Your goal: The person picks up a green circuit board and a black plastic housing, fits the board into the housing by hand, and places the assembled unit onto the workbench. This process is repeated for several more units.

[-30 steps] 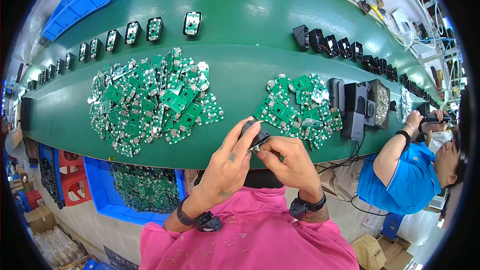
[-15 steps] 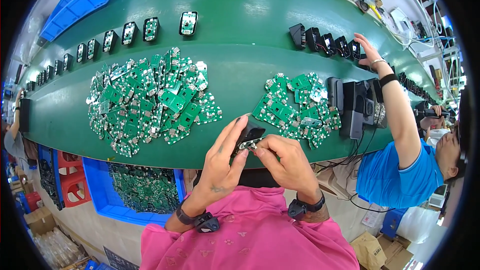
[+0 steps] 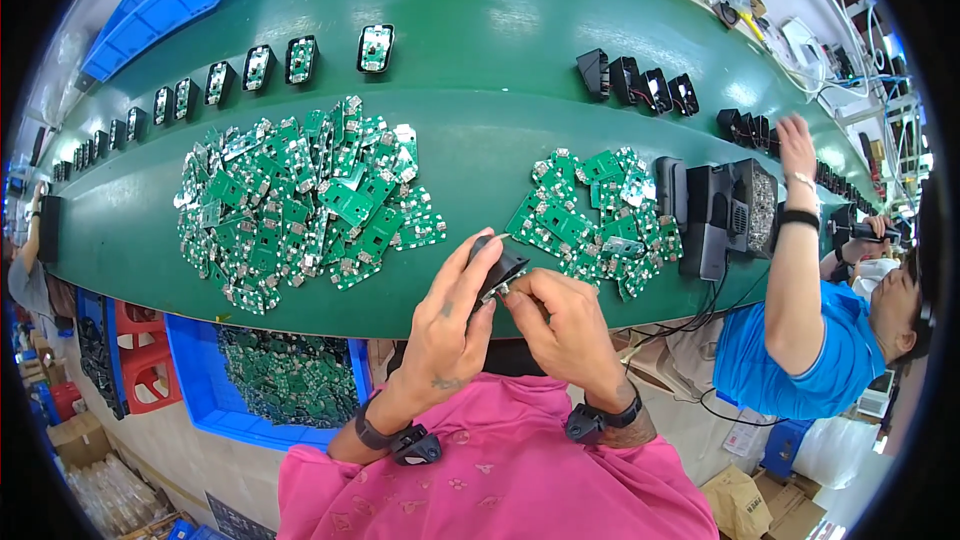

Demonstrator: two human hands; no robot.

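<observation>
My left hand (image 3: 448,328) grips a small black plastic housing (image 3: 508,262), tilted just above the table's front edge. At the housing's near side, part of a green circuit board (image 3: 494,292) shows. My right hand (image 3: 566,325) is closed, its thumb and forefinger pinching at the board's edge; the fingers hide the exact contact. Beyond my hands lie two heaps of green circuit boards: a large pile (image 3: 300,205) to the left and a smaller pile (image 3: 590,225) to the right.
Black housings with boards (image 3: 376,48) line the table's (image 3: 450,90) far left; open black housings (image 3: 655,90) stand at the far right. Dark grey devices (image 3: 708,220) sit beside the smaller pile. A co-worker's arm (image 3: 797,260) reaches over the right side. A blue crate (image 3: 205,420) holds boards below left.
The co-worker's hand has moved right, and a housing near it has left the row's end. My hands keep hold of the housing, which has turned slightly; my right wrist has shifted a little left.
</observation>
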